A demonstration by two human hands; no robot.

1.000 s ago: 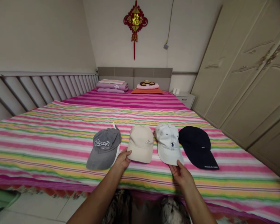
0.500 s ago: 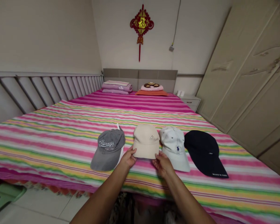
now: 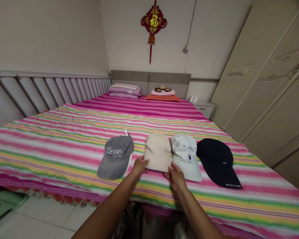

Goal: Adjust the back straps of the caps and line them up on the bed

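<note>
Several caps lie in a row near the front edge of a bed with a striped sheet (image 3: 64, 139): a grey cap (image 3: 116, 156), a beige cap (image 3: 158, 151), a white cap (image 3: 185, 154) and a dark navy cap (image 3: 218, 161). My left hand (image 3: 139, 166) pinches the left corner of the beige cap's brim. My right hand (image 3: 175, 176) grips the brim's right corner, beside the white cap. The beige cap rests on the sheet.
Folded purple bedding (image 3: 125, 90) and a pillow with a brown toy (image 3: 161, 94) lie at the headboard. A white nightstand (image 3: 203, 108) stands at the back right. Wardrobe doors (image 3: 269, 83) line the right side. A green stool (image 3: 5, 204) stands on the floor at the left.
My right hand left the white cap's brim and moved left onto the beige cap's brim. My left hand stayed at the beige cap's left corner. The view shifted slightly.
</note>
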